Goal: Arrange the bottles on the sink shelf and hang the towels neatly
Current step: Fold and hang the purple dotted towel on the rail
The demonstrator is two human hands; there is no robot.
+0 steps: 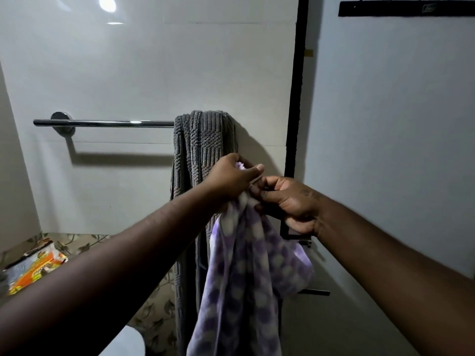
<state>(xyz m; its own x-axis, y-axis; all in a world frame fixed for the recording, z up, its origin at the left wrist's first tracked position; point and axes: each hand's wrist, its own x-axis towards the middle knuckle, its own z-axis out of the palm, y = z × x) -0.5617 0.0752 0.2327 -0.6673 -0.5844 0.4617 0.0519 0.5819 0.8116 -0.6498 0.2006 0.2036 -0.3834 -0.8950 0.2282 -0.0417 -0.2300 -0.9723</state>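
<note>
Both hands hold the gathered top of the purple checked towel (244,278): the left hand (231,176) has its fingers curled round the bunched upper edge, with a tuft of fabric showing above the thumb, and the right hand (288,201) pinches the same bunch from the right side with bent fingers, thumb and forefinger pressed against the cloth. The two hands touch or nearly touch at the fingertips. The purple checked towel hangs free from this grip in long folds, reaching the bottom edge of the view, and is blurred in its lower part. It hangs in front of the grey ribbed towel (203,140), which is draped over the right end of the chrome towel bar (102,122) and hangs down against the white wall (154,73). The rest of the bar, up to its round left mount, is bare. A black vertical strip (298,98) runs down the wall just right of the grey towel. A black hook rack (406,9) is fixed high on the right-hand wall. At lower left, a colourful orange packet (33,265) lies on a leaf-patterned surface (154,317)
</note>
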